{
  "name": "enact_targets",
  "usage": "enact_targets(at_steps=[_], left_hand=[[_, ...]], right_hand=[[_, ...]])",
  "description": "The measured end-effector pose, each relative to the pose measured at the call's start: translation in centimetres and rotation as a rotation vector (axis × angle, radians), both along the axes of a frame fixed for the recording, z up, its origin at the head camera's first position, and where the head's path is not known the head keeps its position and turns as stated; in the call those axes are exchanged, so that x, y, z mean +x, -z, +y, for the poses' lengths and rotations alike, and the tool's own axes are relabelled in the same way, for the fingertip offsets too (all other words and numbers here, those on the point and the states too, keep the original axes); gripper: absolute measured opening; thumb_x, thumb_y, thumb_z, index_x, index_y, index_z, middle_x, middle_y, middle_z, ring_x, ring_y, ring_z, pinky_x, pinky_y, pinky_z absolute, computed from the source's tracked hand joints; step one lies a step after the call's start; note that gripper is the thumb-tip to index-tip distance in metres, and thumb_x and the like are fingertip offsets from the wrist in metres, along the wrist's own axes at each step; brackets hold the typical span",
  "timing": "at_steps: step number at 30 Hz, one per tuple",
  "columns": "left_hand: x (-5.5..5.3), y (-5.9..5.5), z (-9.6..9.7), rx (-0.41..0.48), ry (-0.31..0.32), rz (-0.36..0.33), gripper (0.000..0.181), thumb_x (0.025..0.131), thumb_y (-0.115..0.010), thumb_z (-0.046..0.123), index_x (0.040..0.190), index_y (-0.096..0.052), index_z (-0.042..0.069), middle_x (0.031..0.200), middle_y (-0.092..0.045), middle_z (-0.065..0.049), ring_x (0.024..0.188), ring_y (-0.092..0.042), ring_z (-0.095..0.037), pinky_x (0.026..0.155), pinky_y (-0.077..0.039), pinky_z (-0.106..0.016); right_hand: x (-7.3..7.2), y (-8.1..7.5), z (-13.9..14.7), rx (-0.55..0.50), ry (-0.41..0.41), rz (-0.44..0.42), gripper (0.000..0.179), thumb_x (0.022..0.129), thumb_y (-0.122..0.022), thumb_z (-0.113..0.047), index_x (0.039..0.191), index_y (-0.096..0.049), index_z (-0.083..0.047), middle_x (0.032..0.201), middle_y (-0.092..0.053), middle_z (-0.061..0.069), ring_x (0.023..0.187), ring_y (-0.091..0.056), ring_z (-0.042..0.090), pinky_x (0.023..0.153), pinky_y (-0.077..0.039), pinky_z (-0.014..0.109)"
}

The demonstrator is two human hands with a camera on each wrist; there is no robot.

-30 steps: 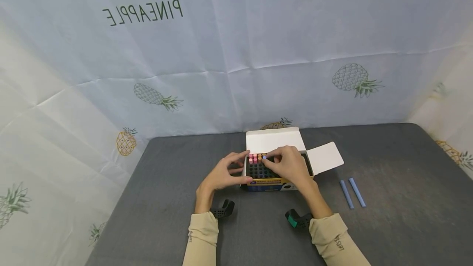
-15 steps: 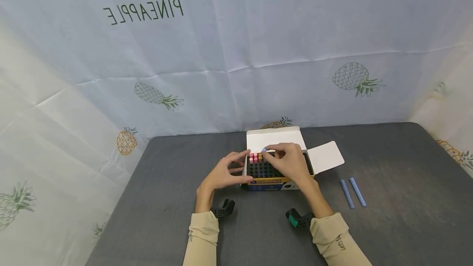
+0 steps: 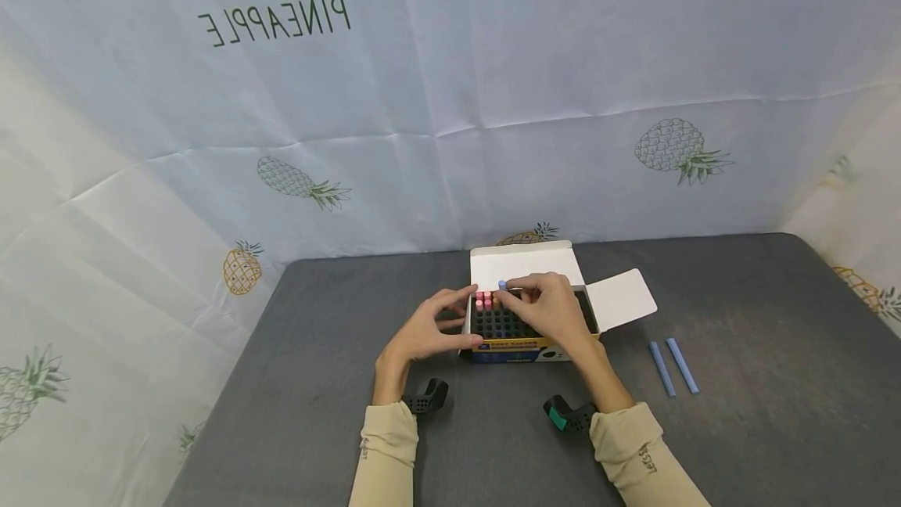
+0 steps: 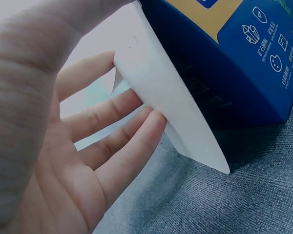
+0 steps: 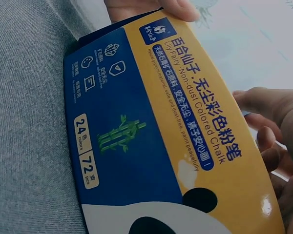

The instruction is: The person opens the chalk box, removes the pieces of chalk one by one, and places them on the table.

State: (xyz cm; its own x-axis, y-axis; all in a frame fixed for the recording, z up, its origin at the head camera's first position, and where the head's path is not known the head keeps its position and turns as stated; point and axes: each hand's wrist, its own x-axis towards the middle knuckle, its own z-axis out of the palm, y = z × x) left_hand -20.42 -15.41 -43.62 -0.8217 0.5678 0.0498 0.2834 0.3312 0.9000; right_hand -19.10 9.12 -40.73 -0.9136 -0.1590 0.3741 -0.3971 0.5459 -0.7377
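A yellow and blue cardboard box of coloured chalk (image 3: 514, 353) stands with its top open in the middle of the table. Inside, a black holder with rows of holes (image 3: 493, 325) carries several pink chalk sticks (image 3: 482, 300) and an orange one at its back left. My right hand (image 3: 556, 310) pinches a blue chalk stick (image 3: 502, 285) between thumb and fingertips over the back rows; its lower end is hidden. Around the box's left end spans my left hand (image 3: 425, 329), thumb at the front corner and forefinger at the back. Its other fingers touch the white side flap (image 4: 171, 97).
Two more blue chalk sticks, a left one (image 3: 662, 368) and a right one (image 3: 683, 366), lie on the grey table (image 3: 310, 413) right of the box. The white lid (image 3: 524, 266) stands up behind, and another flap (image 3: 621, 302) sticks out right. A pineapple-print curtain (image 3: 450, 84) hangs behind.
Over the last second the blue chalk stick in my right hand has moved up and back, from beside the orange chalk to the box's rear. My left hand keeps its place.
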Motion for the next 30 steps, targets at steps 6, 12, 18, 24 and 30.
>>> enact_targets(at_steps=[6, 12, 18, 24, 30], left_hand=[[-0.1, 0.2, 0.0, 0.002, -0.002, -0.002, 0.080, 0.088, -0.082, 0.027, 0.158, -0.043, 0.020, 0.128, -0.054, -0.014, 0.120, -0.055, -0.026, 0.111, -0.056, -0.043], [-0.1, 0.2, 0.0, -0.001, -0.003, 0.002, 0.081, 0.088, -0.082, 0.027, 0.158, -0.042, 0.020, 0.127, -0.054, -0.015, 0.120, -0.055, -0.026, 0.111, -0.056, -0.043], [0.0, 0.0, 0.0, -0.007, -0.005, 0.002, 0.081, 0.088, -0.083, 0.027, 0.158, -0.043, 0.019, 0.129, -0.053, -0.015, 0.121, -0.055, -0.028, 0.111, -0.056, -0.044], [0.2, -0.2, 0.0, -0.006, -0.005, -0.003, 0.081, 0.088, -0.082, 0.025, 0.158, -0.042, 0.019, 0.130, -0.053, -0.015, 0.123, -0.055, -0.029, 0.111, -0.055, -0.046], [0.3, -0.1, 0.0, 0.000, -0.003, 0.005, 0.080, 0.089, -0.082, 0.025, 0.158, -0.042, 0.017, 0.129, -0.052, -0.016, 0.122, -0.054, -0.030, 0.111, -0.055, -0.047]], right_hand=[[0.2, -0.3, 0.2, -0.062, -0.010, 0.049, 0.017, 0.089, -0.080, -0.016, 0.100, -0.082, -0.003, 0.049, -0.047, -0.002, 0.044, -0.033, 0.003, 0.045, -0.030, 0.019], [0.7, -0.6, 0.7, -0.127, -0.014, 0.072, 0.016, 0.088, -0.081, -0.014, 0.099, -0.083, -0.003, 0.050, -0.048, 0.000, 0.045, -0.035, 0.003, 0.044, -0.032, 0.020], [1.4, -1.0, 1.1, -0.147, -0.014, 0.078, 0.013, 0.088, -0.082, -0.015, 0.097, -0.083, -0.006, 0.052, -0.047, -0.002, 0.046, -0.037, 0.004, 0.049, -0.039, 0.022], [2.1, -1.3, 1.6, -0.196, -0.088, 0.058, 0.012, 0.088, -0.081, -0.011, 0.097, -0.082, -0.003, 0.054, -0.045, -0.003, 0.047, -0.036, 0.004, 0.049, -0.040, 0.021], [2.8, -1.8, 2.6, -0.213, -0.176, 0.032, 0.011, 0.088, -0.080, -0.007, 0.099, -0.082, -0.004, 0.055, -0.045, -0.004, 0.048, -0.035, 0.003, 0.046, -0.037, 0.021]])
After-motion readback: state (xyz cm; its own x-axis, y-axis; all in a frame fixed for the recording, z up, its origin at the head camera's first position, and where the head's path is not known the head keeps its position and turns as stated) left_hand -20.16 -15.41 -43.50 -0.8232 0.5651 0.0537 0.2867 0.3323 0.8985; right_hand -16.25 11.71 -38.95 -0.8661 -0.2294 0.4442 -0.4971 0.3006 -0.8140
